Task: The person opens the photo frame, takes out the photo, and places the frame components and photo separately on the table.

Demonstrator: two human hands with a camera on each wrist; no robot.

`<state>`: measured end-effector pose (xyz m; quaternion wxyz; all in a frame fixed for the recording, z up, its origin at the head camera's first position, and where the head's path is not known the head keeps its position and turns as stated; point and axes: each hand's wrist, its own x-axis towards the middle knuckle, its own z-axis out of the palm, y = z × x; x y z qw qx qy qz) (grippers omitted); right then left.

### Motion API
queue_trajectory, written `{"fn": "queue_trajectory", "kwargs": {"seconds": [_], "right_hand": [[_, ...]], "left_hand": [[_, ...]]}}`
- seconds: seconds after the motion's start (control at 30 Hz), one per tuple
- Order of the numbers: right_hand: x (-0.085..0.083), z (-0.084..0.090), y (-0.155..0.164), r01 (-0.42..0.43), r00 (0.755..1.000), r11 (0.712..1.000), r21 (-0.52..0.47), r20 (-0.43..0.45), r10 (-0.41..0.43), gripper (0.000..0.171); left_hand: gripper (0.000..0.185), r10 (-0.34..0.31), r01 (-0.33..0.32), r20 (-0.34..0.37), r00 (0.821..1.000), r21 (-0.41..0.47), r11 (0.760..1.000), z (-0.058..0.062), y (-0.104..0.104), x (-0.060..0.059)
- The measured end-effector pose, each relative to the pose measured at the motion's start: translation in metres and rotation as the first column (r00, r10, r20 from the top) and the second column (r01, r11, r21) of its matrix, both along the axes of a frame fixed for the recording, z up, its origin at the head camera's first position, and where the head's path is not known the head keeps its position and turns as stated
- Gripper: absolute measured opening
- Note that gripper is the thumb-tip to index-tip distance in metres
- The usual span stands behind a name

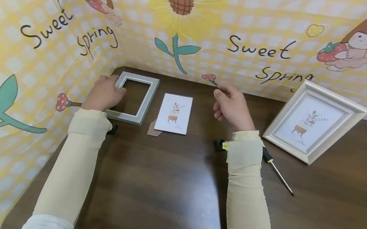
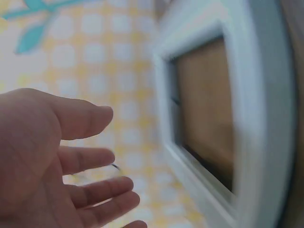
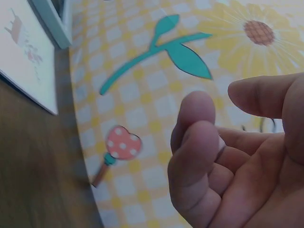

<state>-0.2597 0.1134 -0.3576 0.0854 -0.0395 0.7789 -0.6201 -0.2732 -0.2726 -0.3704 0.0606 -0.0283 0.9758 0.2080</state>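
Note:
My left hand [image 1: 103, 93] is over the left side of a small pale grey picture frame [image 1: 148, 100], which lies on the table and surrounds only bare tabletop. In the left wrist view the fingers [image 2: 99, 192] are loosely extended beside the frame, with a gap between them and nothing held. To the right of the frame lies a white picture card [image 1: 184, 110] printed with a potted plant, partly covering a brown tag-shaped piece [image 1: 155, 131]. My right hand [image 1: 235, 108] hovers to the right of the card, fingers loosely curled and holding nothing.
A larger cream picture frame [image 1: 289, 113] with the same plant print stands tilted at the back right. Near my right forearm lies a screwdriver [image 1: 280, 175], its handle partly hidden. Yellow checked cloth [image 1: 203, 23] walls the brown table [image 1: 159, 189] at the back and left.

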Motion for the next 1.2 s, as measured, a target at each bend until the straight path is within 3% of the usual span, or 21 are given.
{"fn": "queue_trajectory", "kwargs": {"seconds": [0.2, 0.4, 0.5, 0.57, 0.7, 0.83, 1.0, 1.1, 1.2], "right_hand": [[0.014, 0.01, 0.02, 0.071, 0.997, 0.997, -0.013, -0.034, -0.071, 0.035], [0.026, 0.018, 0.041, 0.118, 0.99, 0.989, 0.093, -0.088, -0.11, 0.033], [0.032, 0.018, 0.046, 0.114, 0.991, 0.972, 0.204, -0.099, -0.095, 0.036], [0.037, 0.017, 0.048, 0.11, 0.99, 0.946, 0.305, -0.121, -0.076, 0.039], [0.048, 0.012, 0.053, 0.112, 0.982, 0.859, 0.5, -0.189, -0.019, 0.045], [0.059, 0.002, 0.061, 0.102, 0.974, 0.781, 0.616, -0.222, 0.048, 0.051], [0.069, -0.01, 0.078, 0.089, 0.976, 0.739, 0.668, -0.205, 0.068, 0.052], [0.07, -0.014, 0.09, 0.096, 0.98, 0.727, 0.68, -0.191, 0.049, 0.051], [0.069, -0.02, 0.103, 0.115, 0.981, 0.697, 0.708, -0.19, 0.031, 0.049]], "left_hand": [[0.057, -0.089, 0.101, -0.133, 0.987, 0.082, 0.992, 0.028, 0.053, 0.02], [0.048, -0.223, 0.253, -0.25, 0.942, 0.096, 0.963, 0.042, 0.118, 0.029], [0.045, -0.271, 0.301, -0.267, 0.925, 0.075, 0.951, 0.04, 0.144, 0.03], [0.043, -0.3, 0.328, -0.278, 0.913, 0.058, 0.943, 0.035, 0.157, 0.031], [0.041, -0.364, 0.389, -0.301, 0.881, 0.025, 0.921, 0.025, 0.178, 0.033], [0.041, -0.408, 0.435, -0.308, 0.859, 0.02, 0.9, 0.017, 0.193, 0.037], [0.042, -0.435, 0.457, -0.271, 0.859, 0.021, 0.889, 0.005, 0.205, 0.04], [0.042, -0.448, 0.468, -0.242, 0.861, 0.028, 0.884, -0.001, 0.212, 0.042], [0.042, -0.472, 0.488, -0.209, 0.857, 0.028, 0.873, -0.007, 0.221, 0.044]]}}
